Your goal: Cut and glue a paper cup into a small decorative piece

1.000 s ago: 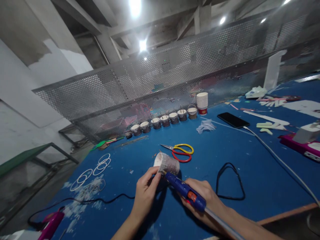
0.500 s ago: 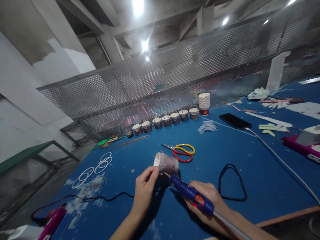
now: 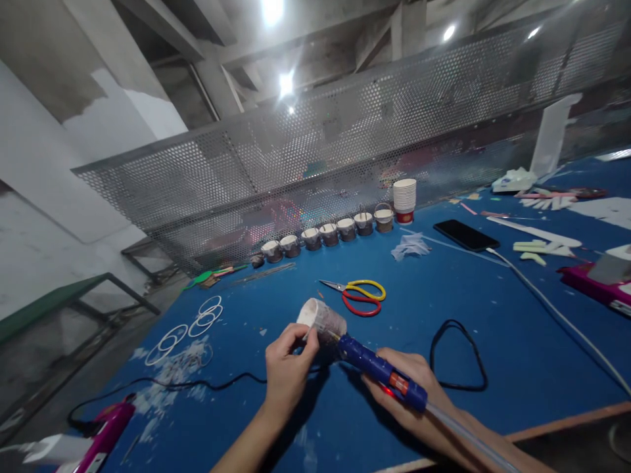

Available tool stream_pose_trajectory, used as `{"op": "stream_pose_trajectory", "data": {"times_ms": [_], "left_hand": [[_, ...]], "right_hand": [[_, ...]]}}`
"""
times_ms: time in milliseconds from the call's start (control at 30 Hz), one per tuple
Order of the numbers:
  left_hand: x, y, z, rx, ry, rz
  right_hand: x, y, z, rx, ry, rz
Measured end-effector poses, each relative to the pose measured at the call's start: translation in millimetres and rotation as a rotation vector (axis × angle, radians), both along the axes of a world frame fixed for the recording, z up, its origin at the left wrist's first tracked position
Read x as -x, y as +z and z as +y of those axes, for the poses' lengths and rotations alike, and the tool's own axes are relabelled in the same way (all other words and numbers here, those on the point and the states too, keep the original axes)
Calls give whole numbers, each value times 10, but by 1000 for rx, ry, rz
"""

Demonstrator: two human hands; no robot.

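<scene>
Between the thumb and fingers of my left hand [image 3: 290,368] is the rim of a small whitish cup [image 3: 329,322] with a wrapped side, tilted so its opening faces left. My right hand [image 3: 411,394] is closed round a blue glue gun [image 3: 377,368], whose nozzle meets the cup's lower side near my left fingertips. A clear rod sticks out of the gun's back end. Just beyond the cup lie scissors [image 3: 363,298] with one yellow and one red handle.
Several wrapped cups [image 3: 346,230] line the blue table's back edge, beside a stack of paper cups [image 3: 405,200]. White rings [image 3: 207,316] lie left. A phone [image 3: 466,235], a black cord loop [image 3: 458,355] and a magenta power strip [image 3: 596,286] are right.
The cup has turned and shifted slightly left, its opening more toward the camera. The glue gun's nozzle has moved slightly right. The view has shifted a little.
</scene>
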State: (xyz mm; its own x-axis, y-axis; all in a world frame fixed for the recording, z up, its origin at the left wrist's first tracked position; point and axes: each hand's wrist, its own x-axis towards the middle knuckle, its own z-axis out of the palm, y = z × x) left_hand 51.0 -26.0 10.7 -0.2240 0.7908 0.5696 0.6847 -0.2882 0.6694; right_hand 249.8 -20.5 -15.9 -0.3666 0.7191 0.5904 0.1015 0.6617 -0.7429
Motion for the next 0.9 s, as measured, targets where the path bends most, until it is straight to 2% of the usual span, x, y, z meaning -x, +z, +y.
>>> {"op": "stream_pose_trajectory", "data": {"times_ms": [133,233,367,567,767,900], "left_hand": [[33,-53,36,-167,-6,205],[53,-77,59,-202,1,348],[67,-102,91,-183,18,454],[74,-114,106,-81,-1,507],[49,-53,95,-37,-22,518],[32,-65,138,-41,-47,575]], "right_hand": [[5,-9,11,35,-8,5],[7,18,16,77,-17,15],[-8,109,37,185,-54,26],[-53,228,90,330,-57,17],[-75,234,93,378,-44,16],[-61,238,87,400,-27,37]]}}
